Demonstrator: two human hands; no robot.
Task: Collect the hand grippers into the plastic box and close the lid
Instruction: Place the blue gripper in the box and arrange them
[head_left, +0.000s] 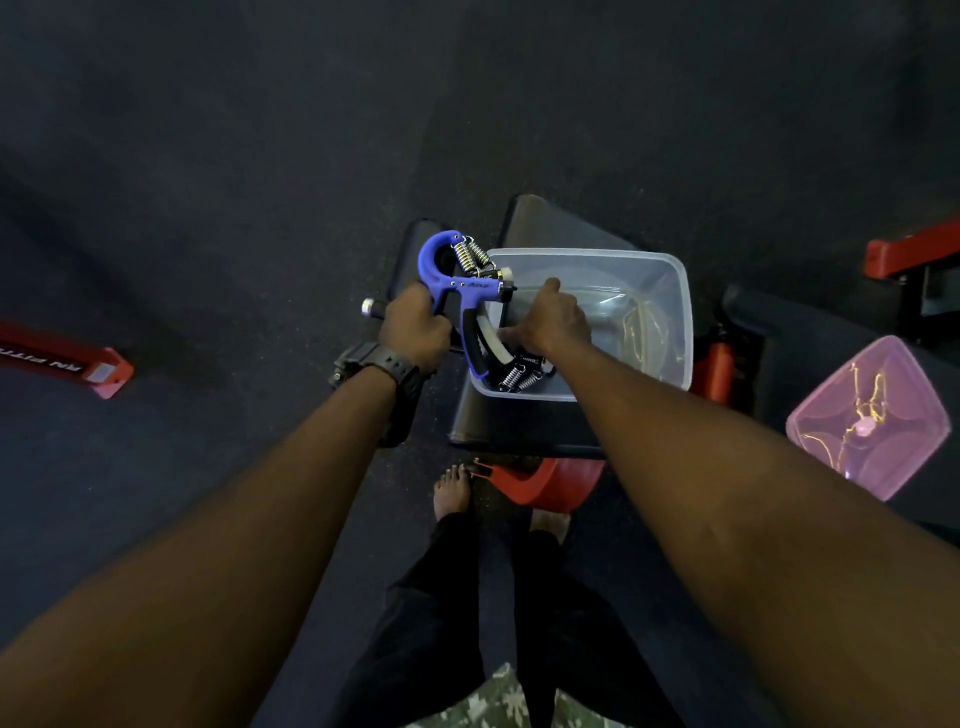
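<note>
Clear rectangular plastic box (670, 322) is sitting on the dark padded surface (524, 426), pink translucent lid (867, 426) lying apart. Left hand (415, 327) is gripping the blue spring hand gripper (457, 286) at the box rim; right hand (553, 322) is pinching a black-and-grey gripper (511, 358) inside. Advisable: lower blue one flat beside it, springs clear of rim.

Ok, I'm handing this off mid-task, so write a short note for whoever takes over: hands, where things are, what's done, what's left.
Left hand: closed on the blue hand gripper, held just over the left rim of the clear plastic box.
Right hand: reaching into the box, fingers on the black hand gripper lying at its near end; whether it grips it is unclear.
The box sits open on a dark padded bench. The pink lid lies off to the right, apart from the box.
Done: the black gripper is in.
Left: drop in the blue one, fetch the lid, close the box.
</note>
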